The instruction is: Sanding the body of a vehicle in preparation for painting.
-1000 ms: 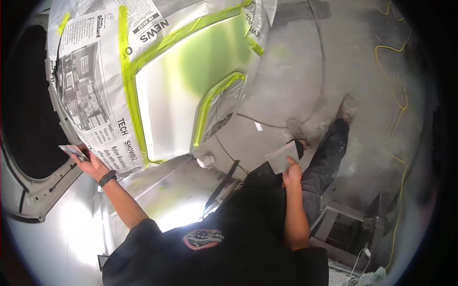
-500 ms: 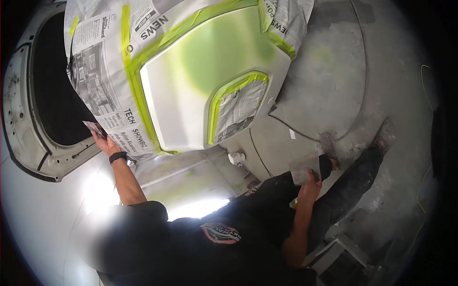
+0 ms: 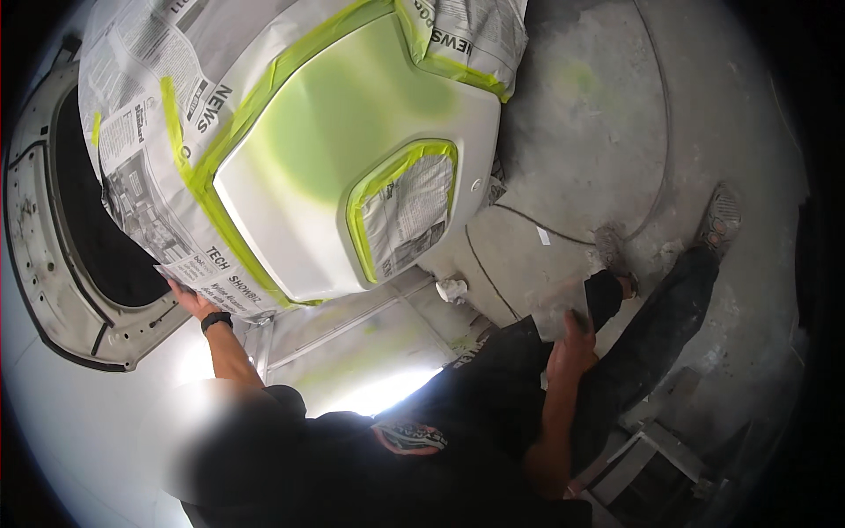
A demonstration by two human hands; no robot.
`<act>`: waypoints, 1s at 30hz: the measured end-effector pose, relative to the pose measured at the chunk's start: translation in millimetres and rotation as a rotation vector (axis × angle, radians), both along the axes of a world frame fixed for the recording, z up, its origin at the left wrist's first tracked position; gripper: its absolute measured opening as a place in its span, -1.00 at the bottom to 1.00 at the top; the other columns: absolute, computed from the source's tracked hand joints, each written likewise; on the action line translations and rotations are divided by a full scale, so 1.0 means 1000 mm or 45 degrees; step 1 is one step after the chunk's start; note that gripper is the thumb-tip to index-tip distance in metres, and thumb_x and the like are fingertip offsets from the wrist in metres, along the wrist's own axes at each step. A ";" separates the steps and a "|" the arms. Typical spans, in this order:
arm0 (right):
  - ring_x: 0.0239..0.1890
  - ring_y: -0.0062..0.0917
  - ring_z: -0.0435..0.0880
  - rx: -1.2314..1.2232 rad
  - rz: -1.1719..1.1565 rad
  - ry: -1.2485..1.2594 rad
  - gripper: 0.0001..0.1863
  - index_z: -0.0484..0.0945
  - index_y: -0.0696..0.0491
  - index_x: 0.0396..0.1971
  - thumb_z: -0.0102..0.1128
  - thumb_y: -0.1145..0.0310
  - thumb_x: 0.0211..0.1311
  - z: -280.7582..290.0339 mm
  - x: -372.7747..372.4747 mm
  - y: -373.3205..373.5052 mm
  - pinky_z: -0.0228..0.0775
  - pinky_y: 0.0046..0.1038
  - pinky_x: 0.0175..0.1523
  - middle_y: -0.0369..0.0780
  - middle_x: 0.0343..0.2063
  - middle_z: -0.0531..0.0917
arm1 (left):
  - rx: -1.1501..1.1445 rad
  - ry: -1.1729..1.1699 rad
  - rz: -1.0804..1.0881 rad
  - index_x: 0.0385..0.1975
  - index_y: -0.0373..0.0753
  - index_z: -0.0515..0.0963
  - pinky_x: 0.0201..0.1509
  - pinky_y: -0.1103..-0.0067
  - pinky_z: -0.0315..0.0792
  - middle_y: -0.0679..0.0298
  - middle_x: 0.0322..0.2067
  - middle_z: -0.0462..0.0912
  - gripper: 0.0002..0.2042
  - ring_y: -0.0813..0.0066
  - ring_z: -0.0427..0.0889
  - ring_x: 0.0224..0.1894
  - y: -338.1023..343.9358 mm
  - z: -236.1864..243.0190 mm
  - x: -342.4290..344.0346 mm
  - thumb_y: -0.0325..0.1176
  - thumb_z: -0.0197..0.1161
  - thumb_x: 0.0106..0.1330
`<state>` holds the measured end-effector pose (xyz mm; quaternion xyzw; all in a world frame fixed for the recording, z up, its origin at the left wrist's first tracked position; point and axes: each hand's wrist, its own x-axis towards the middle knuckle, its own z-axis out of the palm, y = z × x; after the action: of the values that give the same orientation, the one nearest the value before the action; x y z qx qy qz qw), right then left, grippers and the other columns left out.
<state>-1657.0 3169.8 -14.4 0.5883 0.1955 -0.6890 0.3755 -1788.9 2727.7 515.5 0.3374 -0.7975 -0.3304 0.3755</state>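
Note:
My left hand (image 3: 192, 299) is closed round a small flat piece at the lower left edge of the newspaper masking (image 3: 132, 202); the piece is partly hidden. My right hand (image 3: 574, 345) grips a thin grey translucent sheet (image 3: 554, 318), low over my dark trousers. The white vehicle panel (image 3: 264, 229) carries pale green patches (image 3: 308, 114) and is bordered by yellow-green tape (image 3: 236, 252). A taped, paper-covered opening (image 3: 405, 207) lies within it.
A detached panel with a dark window (image 3: 40, 255) stands at the left. Dark hoses (image 3: 546, 224) cross the grey floor (image 3: 572, 132). A crumpled white item (image 3: 451, 290) lies below the vehicle, and a metal frame (image 3: 656, 444) is at lower right.
The view has shifted and turned. My left hand stays at the paper's edge, with its piece now less visible. My right hand still holds the sheet.

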 end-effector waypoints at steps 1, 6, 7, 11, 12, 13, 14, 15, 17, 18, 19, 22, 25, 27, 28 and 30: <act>0.07 -0.37 0.54 -0.001 -0.002 -0.005 -0.50 0.39 0.27 0.15 0.23 0.42 0.24 0.002 -0.002 0.001 0.32 -0.38 0.21 -0.11 0.02 0.55 | -0.030 -0.065 -0.050 0.29 -0.20 0.32 0.38 0.27 0.28 0.22 0.30 0.37 -0.52 0.21 0.37 0.28 -0.003 0.002 0.005 -0.05 -0.04 0.50; 0.06 -0.37 0.53 -0.014 0.031 0.048 -0.48 0.37 0.30 0.16 0.22 0.41 0.25 0.004 -0.002 0.005 0.31 -0.37 0.22 -0.08 0.01 0.54 | 0.170 0.060 -0.008 0.27 -0.17 0.37 0.36 0.23 0.30 0.22 0.28 0.41 -0.52 0.17 0.39 0.27 -0.005 0.010 0.005 -0.07 0.04 0.46; 0.06 -0.37 0.53 -0.013 0.027 0.050 -0.48 0.37 0.30 0.16 0.22 0.41 0.25 0.004 -0.004 0.005 0.31 -0.37 0.22 -0.08 0.01 0.54 | 0.171 0.061 -0.011 0.27 -0.17 0.37 0.36 0.23 0.30 0.22 0.28 0.41 -0.52 0.17 0.39 0.27 -0.006 0.009 0.003 -0.07 0.04 0.46; 0.06 -0.37 0.54 0.010 0.051 0.028 -0.49 0.37 0.32 0.15 0.22 0.42 0.25 0.005 -0.007 0.009 0.31 -0.37 0.21 -0.08 0.01 0.54 | 0.111 0.109 0.022 0.26 -0.18 0.38 0.34 0.23 0.33 0.21 0.27 0.41 -0.53 0.17 0.43 0.24 -0.008 0.011 0.003 -0.06 0.04 0.46; 0.06 -0.36 0.54 0.016 0.047 0.021 -0.49 0.37 0.32 0.15 0.21 0.42 0.25 0.004 -0.008 0.010 0.31 -0.37 0.21 -0.07 0.01 0.54 | 0.089 0.125 0.038 0.26 -0.18 0.38 0.33 0.24 0.34 0.21 0.27 0.42 -0.53 0.18 0.44 0.22 -0.009 0.011 0.004 -0.06 0.03 0.46; 0.06 -0.36 0.54 0.016 0.049 0.030 -0.49 0.37 0.32 0.15 0.21 0.42 0.25 0.004 -0.011 0.011 0.31 -0.37 0.21 -0.07 0.01 0.54 | 0.088 0.134 0.040 0.26 -0.18 0.38 0.33 0.24 0.34 0.21 0.27 0.42 -0.53 0.18 0.44 0.22 -0.009 0.012 0.006 -0.06 0.03 0.46; 0.06 -0.35 0.54 0.032 0.064 0.030 -0.49 0.36 0.33 0.15 0.22 0.42 0.25 0.004 -0.014 0.012 0.31 -0.36 0.22 -0.06 0.01 0.54 | 0.057 0.101 0.058 0.26 -0.19 0.38 0.33 0.24 0.34 0.21 0.26 0.42 -0.52 0.18 0.45 0.22 -0.005 0.007 0.005 -0.05 0.03 0.46; 0.06 -0.34 0.54 0.049 0.079 0.030 -0.48 0.36 0.34 0.15 0.22 0.43 0.25 0.004 -0.016 0.014 0.32 -0.35 0.22 -0.05 0.02 0.54 | 0.026 0.068 0.077 0.27 -0.19 0.37 0.33 0.25 0.34 0.20 0.26 0.43 -0.51 0.19 0.45 0.22 -0.001 0.003 0.004 -0.04 0.02 0.46; 0.06 -0.33 0.54 0.066 0.056 0.041 -0.48 0.36 0.35 0.15 0.23 0.43 0.25 0.002 -0.011 0.015 0.31 -0.35 0.23 -0.04 0.02 0.54 | 0.009 0.063 0.080 0.27 -0.19 0.37 0.34 0.25 0.33 0.21 0.26 0.43 -0.51 0.19 0.44 0.23 0.005 -0.001 0.002 -0.04 0.02 0.46; 0.07 -0.32 0.54 0.080 0.028 0.045 -0.47 0.35 0.36 0.15 0.24 0.43 0.24 -0.001 -0.008 0.014 0.31 -0.34 0.23 -0.03 0.02 0.54 | -0.011 0.050 0.079 0.27 -0.19 0.36 0.35 0.25 0.32 0.21 0.25 0.44 -0.51 0.19 0.43 0.23 0.006 -0.001 0.003 -0.03 0.01 0.47; 0.07 -0.32 0.54 0.084 0.037 0.054 -0.47 0.35 0.36 0.15 0.24 0.43 0.24 -0.003 -0.006 0.013 0.31 -0.34 0.23 -0.03 0.02 0.54 | -0.007 0.059 0.089 0.27 -0.19 0.36 0.35 0.25 0.32 0.21 0.25 0.44 -0.51 0.19 0.43 0.23 0.002 -0.001 0.008 -0.03 0.01 0.47; 0.08 -0.32 0.53 0.173 0.117 0.029 -0.43 0.31 0.35 0.19 0.25 0.42 0.24 -0.008 0.004 0.011 0.31 -0.35 0.24 -0.01 0.05 0.52 | -0.248 -0.144 -0.034 0.26 -0.20 0.37 0.37 0.25 0.28 0.21 0.25 0.44 -0.51 0.20 0.41 0.25 0.006 -0.002 0.018 -0.04 0.01 0.47; 0.12 -0.33 0.50 0.113 0.040 0.073 -0.41 0.29 0.29 0.22 0.26 0.43 0.24 -0.015 0.006 0.010 0.31 -0.34 0.24 -0.03 0.09 0.49 | 0.003 0.126 0.183 0.33 -0.24 0.25 0.36 0.41 0.25 0.26 0.30 0.32 -0.47 0.33 0.37 0.25 0.020 -0.013 0.001 -0.06 0.02 0.48; 0.15 -0.34 0.48 0.097 -0.025 0.000 -0.41 0.30 0.22 0.23 0.27 0.44 0.23 -0.018 0.008 0.011 0.32 -0.32 0.24 -0.08 0.11 0.49 | -0.274 -0.024 -0.028 0.34 -0.25 0.23 0.35 0.42 0.26 0.27 0.29 0.33 -0.47 0.34 0.38 0.23 -0.012 0.004 0.022 -0.10 0.04 0.48; 0.15 -0.34 0.48 0.104 -0.003 0.016 -0.41 0.30 0.22 0.23 0.27 0.44 0.23 -0.032 0.022 0.010 0.32 -0.32 0.24 -0.08 0.11 0.49 | -0.935 -0.334 -0.107 0.24 -0.23 0.36 0.32 0.41 0.31 0.23 0.18 0.46 -0.57 0.34 0.44 0.18 -0.019 -0.008 0.039 -0.16 0.06 0.48; 0.14 -0.34 0.49 0.315 0.875 0.863 -0.46 0.35 0.15 0.19 0.27 0.44 0.22 -0.059 0.057 0.027 0.34 -0.26 0.21 -0.15 0.09 0.51 | -0.616 -0.099 -0.067 0.17 -0.23 0.43 0.31 0.41 0.33 0.22 0.11 0.51 -0.62 0.34 0.47 0.13 -0.007 -0.020 0.020 -0.20 0.11 0.45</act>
<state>-1599.6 3197.3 -73.1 0.2729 0.5695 -0.6495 0.4234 -1769.4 2721.2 495.9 0.2290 -0.8758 -0.1261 0.4057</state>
